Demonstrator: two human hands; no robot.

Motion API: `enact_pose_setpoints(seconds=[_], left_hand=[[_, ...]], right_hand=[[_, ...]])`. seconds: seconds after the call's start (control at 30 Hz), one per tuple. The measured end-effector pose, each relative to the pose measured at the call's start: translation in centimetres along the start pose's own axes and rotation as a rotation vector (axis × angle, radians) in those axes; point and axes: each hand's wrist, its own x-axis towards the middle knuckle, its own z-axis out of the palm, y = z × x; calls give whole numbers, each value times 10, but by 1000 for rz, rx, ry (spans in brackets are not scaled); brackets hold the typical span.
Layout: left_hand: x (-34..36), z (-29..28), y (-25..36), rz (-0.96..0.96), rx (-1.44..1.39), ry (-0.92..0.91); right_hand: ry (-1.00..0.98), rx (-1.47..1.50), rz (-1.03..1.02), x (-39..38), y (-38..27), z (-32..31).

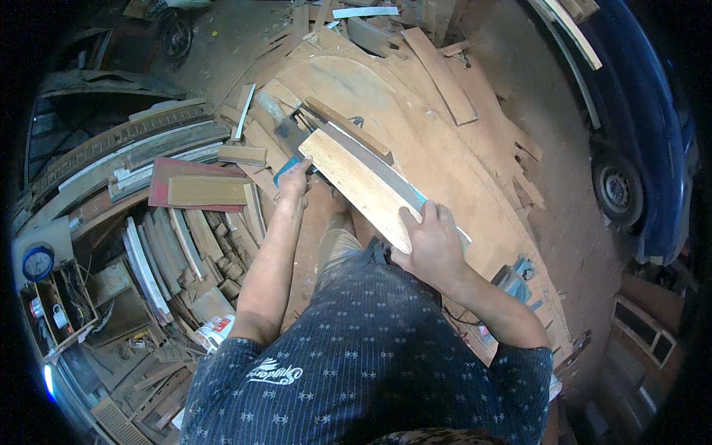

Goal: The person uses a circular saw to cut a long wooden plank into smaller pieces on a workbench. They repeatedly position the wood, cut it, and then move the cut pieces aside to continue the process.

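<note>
A pale wooden board (356, 182) with a rounded near end lies slantwise in front of my body. My right hand (434, 241) is closed on its near end, with the thumb on top. At its far left end my left hand (295, 179) grips the edge; the fingers underneath are hidden. Just beside that hand is a blue part (284, 170), partly covered. Beyond the board, a long grey strip (382, 167) runs along its far edge, with a wooden bar (348, 130) behind. A dark metal tool part (291, 135) sits at the board's far end.
A large sawdust-covered sheet (452, 178) spreads beneath the work. Stacked wooden offcuts (196, 237) and a red board (159, 185) fill the left side. A teal power tool (513, 282) rests at the right. A blue vehicle (645, 126) stands far right.
</note>
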Motion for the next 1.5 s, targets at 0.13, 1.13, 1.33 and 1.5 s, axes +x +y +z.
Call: enact_pose_setpoints(seconds=[0.13,1.13,1.33,1.5], left_hand=[[18,-7,-8,-41,-8,-6],[-5,12,29,-68,31,2],[-18,9,40,-117,67,-12],[5,4,32,-116,71,-80]], right_hand=[[-26,-20,-23,6,-7,3],[0,-57,12,57,-21,41],[-19,-56,5,79,-27,51],[1,-39,-1,97,-30,65]])
